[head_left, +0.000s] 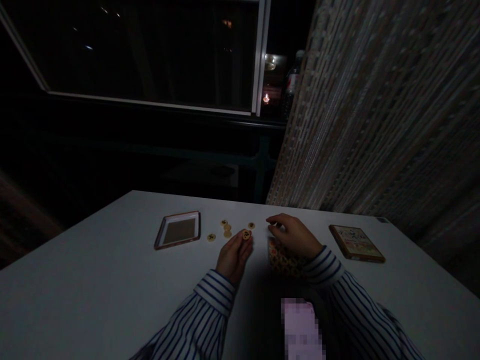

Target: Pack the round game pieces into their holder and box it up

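Observation:
My left hand (234, 256) pinches a round wooden disc (246, 234) with a dark mark on its face, holding it up between thumb and fingertips. On the white table just beyond lie several similar discs, among them one marked disc (211, 237) and a plain one (227, 233). Another disc (251, 226) rests right behind the held one. My right hand (294, 235) hovers over a box packed with discs (283, 262), partly covering it. Its thumb and index finger come together in a pinch; what sits between them is too dark to make out.
An open, shallow box lid (178, 230) lies on the table's left. A flat printed box (357, 243) lies to the right. A blurred-out pinkish phone-like shape (303, 327) is near me. Behind the table are a string curtain (337, 100), a bottle (292, 82) and a dark window.

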Demonstrator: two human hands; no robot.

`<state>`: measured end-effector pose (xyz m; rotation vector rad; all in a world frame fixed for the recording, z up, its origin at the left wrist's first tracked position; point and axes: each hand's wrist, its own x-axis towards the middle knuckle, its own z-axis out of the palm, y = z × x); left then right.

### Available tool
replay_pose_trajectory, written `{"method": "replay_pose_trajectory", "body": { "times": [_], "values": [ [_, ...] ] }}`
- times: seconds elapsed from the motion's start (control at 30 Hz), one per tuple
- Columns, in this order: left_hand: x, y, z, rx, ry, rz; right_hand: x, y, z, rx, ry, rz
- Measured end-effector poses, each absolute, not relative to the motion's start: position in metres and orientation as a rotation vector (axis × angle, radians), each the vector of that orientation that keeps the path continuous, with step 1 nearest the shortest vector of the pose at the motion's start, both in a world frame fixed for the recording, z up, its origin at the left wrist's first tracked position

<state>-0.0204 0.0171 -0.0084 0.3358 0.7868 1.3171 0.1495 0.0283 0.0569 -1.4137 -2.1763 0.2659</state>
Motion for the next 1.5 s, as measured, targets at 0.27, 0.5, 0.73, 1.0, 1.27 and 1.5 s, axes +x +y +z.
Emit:
{"method": "replay_pose_trajectory", "body": {
  "times": [0.27,0.5,0.73,1.0,1.27,1.5],
  "values": [
    [-0.015,0.014,-0.02,0.389,0.784,1.27,0.151,0.023,0.046,-1.402,-2.161,0.247],
    [-0.013,0.011,-0.02,0.379,0.797,1.251,0.153,0.021,0.041,-1.395,-2.269,0.133],
    [-0.011,0.009,-0.024,0.406,0.755,1.224,0.145,0.017,0.041,-1.456,-2.369,0.077],
    [-0.011,0.007,-0.026,0.484,0.694,1.22,0.138,0.014,0.033,-1.409,-2.5,0.052],
    [-0.01,0.006,-0.028,0.508,0.668,1.226,0.131,0.012,0.031,-1.414,-2.503,-0.017],
    [-0.01,0.005,-0.025,0.51,0.679,1.222,0.128,0.01,0.031,-1.44,-2.498,-0.051]
  ]
}}
